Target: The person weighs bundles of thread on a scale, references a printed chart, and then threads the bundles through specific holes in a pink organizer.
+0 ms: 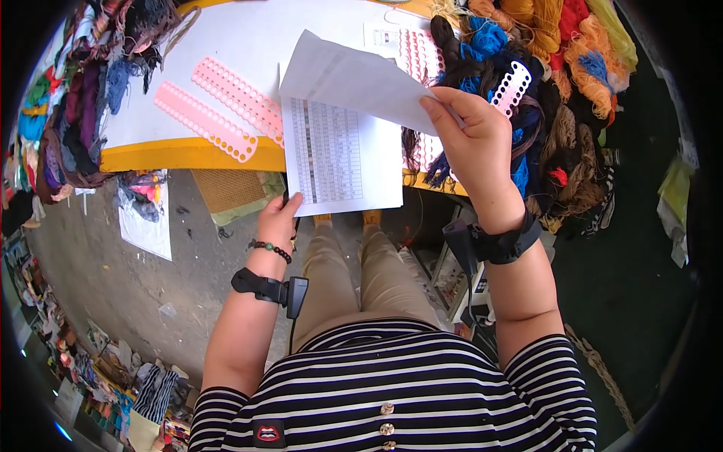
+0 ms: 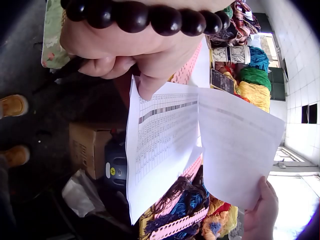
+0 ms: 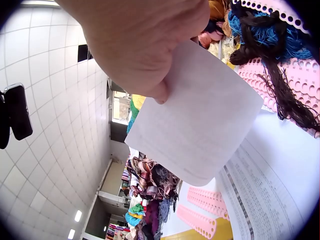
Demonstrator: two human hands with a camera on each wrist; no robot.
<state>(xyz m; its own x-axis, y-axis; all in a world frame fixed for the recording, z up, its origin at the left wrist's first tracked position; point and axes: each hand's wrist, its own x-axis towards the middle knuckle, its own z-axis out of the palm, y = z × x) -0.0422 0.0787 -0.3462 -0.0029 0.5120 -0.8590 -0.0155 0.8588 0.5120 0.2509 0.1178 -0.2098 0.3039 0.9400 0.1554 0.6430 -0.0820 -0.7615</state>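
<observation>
A stapled-looking set of white paper sheets [image 1: 380, 169] with a printed table is held over the table's front edge. My left hand [image 1: 279, 218] pinches its lower left corner, the thumb [image 2: 145, 89] on the printed face. A slim dark object [image 2: 60, 75] shows by the curled fingers of that hand. Up at the right, my right hand [image 1: 476, 135] pinches the corner of the top sheet [image 1: 354, 79], which is lifted and folded back from the page below. In the right wrist view the thumb lies against the blank side of this lifted sheet [image 3: 205, 115].
Pink cards with punched holes [image 1: 207, 120] lie on the white table [image 1: 226, 30], which has a yellow edge [image 1: 151, 157]. Dark and blue thread skeins [image 1: 482, 45] heap at the right, with a white punched card [image 1: 512, 89] on them. More yarn [image 1: 75, 128] hangs at the left.
</observation>
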